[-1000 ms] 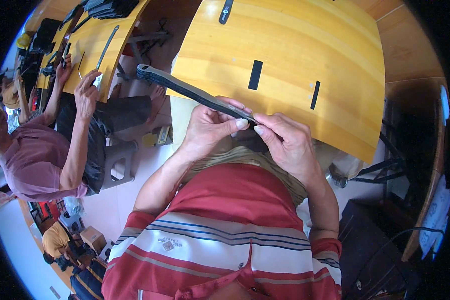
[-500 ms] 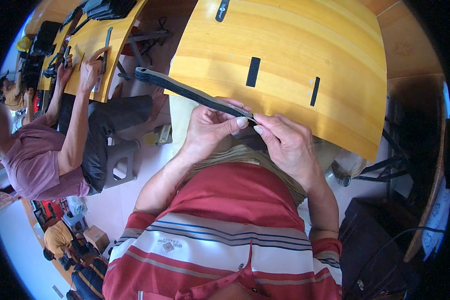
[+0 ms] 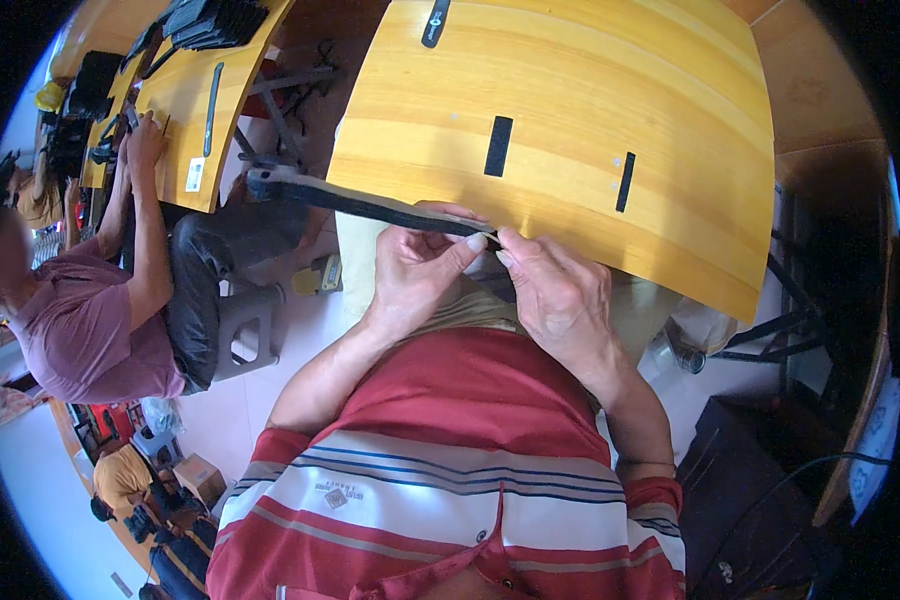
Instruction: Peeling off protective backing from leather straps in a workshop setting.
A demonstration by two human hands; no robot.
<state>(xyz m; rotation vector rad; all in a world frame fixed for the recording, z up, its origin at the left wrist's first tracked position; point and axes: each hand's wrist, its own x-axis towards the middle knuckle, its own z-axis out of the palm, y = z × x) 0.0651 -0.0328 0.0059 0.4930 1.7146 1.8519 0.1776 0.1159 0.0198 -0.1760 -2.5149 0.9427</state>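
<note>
A long black strap [image 3: 355, 203] with a grey upper face and a rounded far end juts out to the left over the table's near edge. It looks thick, perhaps several layers together. My left hand [image 3: 410, 272] is closed around its near part, thumb on top. With thumb and fingertips, my right hand [image 3: 560, 292] pinches the strap's near end, where a thin pale edge shows between the two hands. The fingers hide the rest of that end.
On the yellow wooden table [image 3: 570, 70] lie a black rectangular strip [image 3: 498, 146], a thinner black strip [image 3: 625, 182] and a round-ended dark strap [image 3: 434, 22]. At the left, a co-worker [image 3: 90, 330] sits by another table bearing stacked black pieces [image 3: 210, 22]. A glass jar [image 3: 685, 355] stands low at right.
The strap's far end has swung down and a little left. Both my hands have shifted slightly, still holding it. The co-worker's hands have drawn together, away from the long strap on their table.
</note>
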